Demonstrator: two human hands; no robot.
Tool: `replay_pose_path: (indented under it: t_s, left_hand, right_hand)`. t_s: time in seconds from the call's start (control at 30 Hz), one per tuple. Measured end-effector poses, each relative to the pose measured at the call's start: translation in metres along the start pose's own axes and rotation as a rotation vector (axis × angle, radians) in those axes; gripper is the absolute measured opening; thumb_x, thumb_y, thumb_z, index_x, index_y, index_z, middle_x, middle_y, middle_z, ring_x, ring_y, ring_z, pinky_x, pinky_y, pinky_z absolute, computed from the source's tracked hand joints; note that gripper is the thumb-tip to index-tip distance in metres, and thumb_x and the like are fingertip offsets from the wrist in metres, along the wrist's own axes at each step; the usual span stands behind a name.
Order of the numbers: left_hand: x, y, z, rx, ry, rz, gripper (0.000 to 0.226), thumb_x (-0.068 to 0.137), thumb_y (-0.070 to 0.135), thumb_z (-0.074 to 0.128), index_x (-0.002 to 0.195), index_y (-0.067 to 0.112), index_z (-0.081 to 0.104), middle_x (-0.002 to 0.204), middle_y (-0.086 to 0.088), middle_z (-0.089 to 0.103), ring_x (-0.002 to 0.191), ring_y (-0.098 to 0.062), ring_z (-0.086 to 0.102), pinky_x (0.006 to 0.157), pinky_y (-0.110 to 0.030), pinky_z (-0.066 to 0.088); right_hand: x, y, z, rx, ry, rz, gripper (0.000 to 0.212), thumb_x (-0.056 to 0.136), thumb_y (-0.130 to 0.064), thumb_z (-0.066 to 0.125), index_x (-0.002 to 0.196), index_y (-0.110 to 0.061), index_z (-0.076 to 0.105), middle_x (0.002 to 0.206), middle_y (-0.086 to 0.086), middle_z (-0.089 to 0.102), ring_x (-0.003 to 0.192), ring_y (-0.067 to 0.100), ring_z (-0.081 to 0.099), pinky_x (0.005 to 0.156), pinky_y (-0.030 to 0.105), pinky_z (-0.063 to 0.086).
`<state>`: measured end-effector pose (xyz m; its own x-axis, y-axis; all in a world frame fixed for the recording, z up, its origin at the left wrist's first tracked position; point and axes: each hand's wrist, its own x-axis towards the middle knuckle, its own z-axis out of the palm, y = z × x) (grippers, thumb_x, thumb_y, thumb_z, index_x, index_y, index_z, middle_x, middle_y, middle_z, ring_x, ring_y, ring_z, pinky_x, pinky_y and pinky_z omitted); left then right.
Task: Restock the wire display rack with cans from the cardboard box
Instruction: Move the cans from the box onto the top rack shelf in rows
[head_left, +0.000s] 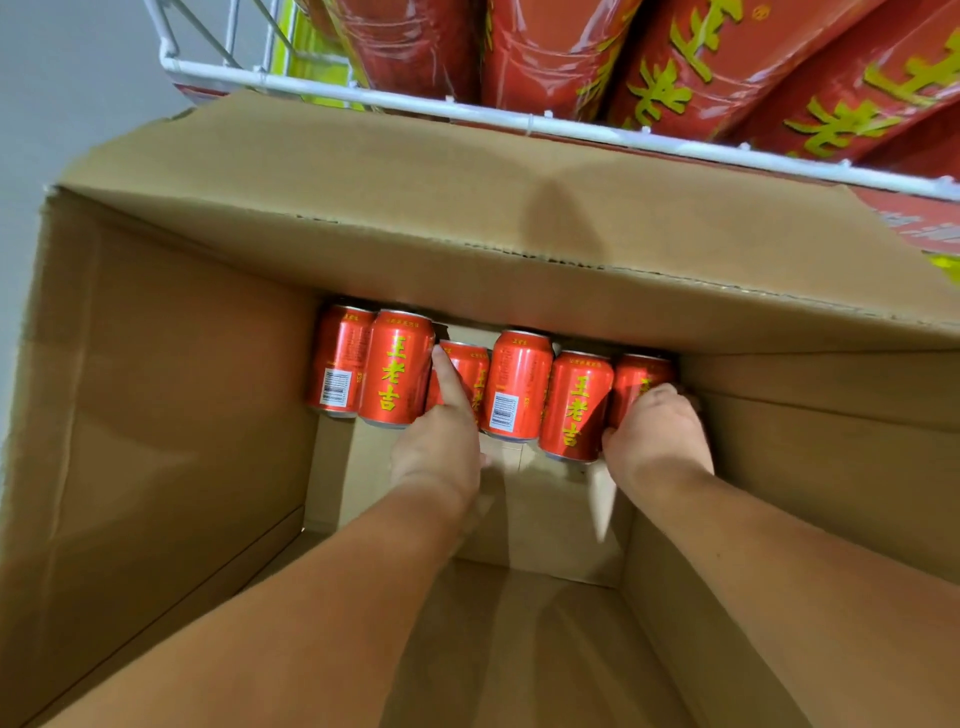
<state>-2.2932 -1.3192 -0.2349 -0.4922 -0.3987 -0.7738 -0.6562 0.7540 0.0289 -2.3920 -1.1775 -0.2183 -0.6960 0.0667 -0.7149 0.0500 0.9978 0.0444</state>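
Note:
Several red cans with yellow lettering stand in a row against the far wall of the open cardboard box. My left hand reaches into the box and grips the third can from the left, its thumb laid up the can's side between it and its left neighbour. My right hand curls over the rightmost can, whose lower half is hidden by the fingers. The white wire display rack hangs above the box's far flap.
Shrink-wrapped packs of red cans fill the rack above. The box's far flap folds up toward the rack. Bare cardboard floor lies in front of the cans. A grey floor shows at the upper left.

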Motion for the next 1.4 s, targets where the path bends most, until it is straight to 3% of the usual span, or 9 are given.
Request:
replay_pose_path:
  t_s: [0.27, 0.53, 0.67, 0.87, 1.03, 1.17, 1.23, 1.33, 1.4]
  left_hand:
    - [0.004, -0.012, 0.011, -0.016, 0.117, 0.061, 0.108, 0.098, 0.024, 0.063, 0.153, 0.010, -0.030, 0.104, -0.010, 0.071, 0.095, -0.028, 0.070, 0.079, -0.040, 0.054]
    - [-0.028, -0.049, 0.017, -0.207, -0.046, 0.136, 0.103, 0.100, 0.037, 0.059, 0.154, 0.030, -0.029, 0.127, -0.010, 0.061, 0.109, -0.025, 0.062, 0.091, -0.038, 0.048]
    - [-0.052, -0.069, 0.033, -0.211, -0.125, 0.127, 0.102, 0.098, 0.043, 0.059, 0.154, 0.034, -0.025, 0.120, -0.013, 0.064, 0.108, -0.029, 0.063, 0.093, -0.040, 0.050]
    - [-0.058, -0.077, 0.051, -0.298, -0.172, -0.062, 0.085, 0.088, 0.036, 0.076, 0.148, 0.014, 0.019, 0.125, -0.016, 0.063, 0.115, -0.032, 0.062, 0.092, -0.034, 0.046]
    - [-0.052, -0.076, 0.057, -0.436, -0.233, -0.142, 0.073, 0.081, 0.032, 0.082, 0.138, 0.020, 0.038, 0.126, -0.009, 0.062, 0.116, -0.027, 0.061, 0.095, -0.034, 0.047]
    - [-0.044, -0.065, 0.060, -0.453, -0.218, -0.215, 0.086, 0.067, 0.051, 0.088, 0.133, 0.017, 0.044, 0.115, -0.003, 0.054, 0.107, -0.023, 0.058, 0.087, -0.031, 0.046]
    - [-0.038, -0.060, 0.061, -0.495, -0.145, -0.237, 0.084, 0.065, 0.054, 0.088, 0.128, 0.015, 0.048, 0.117, -0.006, 0.056, 0.106, -0.025, 0.059, 0.086, -0.033, 0.047]
    - [-0.033, -0.057, 0.061, -0.521, -0.086, -0.224, 0.065, 0.071, 0.047, 0.087, 0.117, 0.017, 0.053, 0.114, -0.006, 0.063, 0.099, -0.026, 0.061, 0.078, -0.030, 0.043]
    - [-0.034, -0.059, 0.057, -0.562, -0.108, -0.213, 0.051, 0.072, 0.044, 0.087, 0.106, 0.022, 0.055, 0.106, -0.002, 0.064, 0.089, -0.020, 0.058, 0.075, -0.028, 0.042]
  right_hand:
    - [0.011, 0.006, -0.006, 0.128, -0.037, -0.009, 0.050, 0.089, -0.013, 0.069, 0.129, 0.000, 0.041, 0.134, 0.018, 0.051, 0.124, 0.032, 0.052, 0.096, 0.031, 0.043]
    - [0.010, 0.010, 0.008, 0.114, -0.030, 0.014, 0.061, 0.087, -0.008, 0.070, 0.135, 0.004, 0.033, 0.132, 0.022, 0.052, 0.122, 0.034, 0.054, 0.093, 0.035, 0.046]
    - [-0.003, 0.013, 0.026, 0.126, -0.050, 0.075, 0.064, 0.086, -0.007, 0.071, 0.134, 0.004, 0.031, 0.128, 0.022, 0.055, 0.115, 0.034, 0.059, 0.084, 0.032, 0.046]
    - [-0.038, 0.027, 0.062, 0.280, -0.084, 0.177, 0.060, 0.090, -0.026, 0.068, 0.132, 0.005, 0.038, 0.129, 0.020, 0.056, 0.119, 0.033, 0.058, 0.092, 0.033, 0.047]
    - [-0.065, 0.033, 0.083, 0.486, -0.207, 0.319, 0.052, 0.078, -0.023, 0.079, 0.122, -0.010, 0.053, 0.117, 0.010, 0.061, 0.112, 0.029, 0.060, 0.081, 0.028, 0.045]
    - [-0.074, 0.038, 0.099, 0.667, -0.202, 0.314, 0.050, 0.080, -0.020, 0.077, 0.124, -0.022, 0.052, 0.109, 0.003, 0.062, 0.105, 0.027, 0.061, 0.089, 0.034, 0.048]
    - [-0.075, 0.041, 0.103, 0.736, -0.204, 0.281, 0.042, 0.081, -0.019, 0.076, 0.116, -0.027, 0.054, 0.096, -0.002, 0.064, 0.086, 0.018, 0.062, 0.079, 0.029, 0.051]
    - [-0.070, 0.044, 0.101, 0.808, -0.231, 0.227, 0.037, 0.080, -0.013, 0.077, 0.103, -0.026, 0.051, 0.081, -0.007, 0.058, 0.064, 0.004, 0.054, 0.050, 0.015, 0.041]
    - [-0.067, 0.045, 0.100, 0.808, -0.245, 0.200, 0.038, 0.076, -0.015, 0.081, 0.098, -0.026, 0.052, 0.084, -0.005, 0.060, 0.067, 0.005, 0.055, 0.052, 0.018, 0.040]
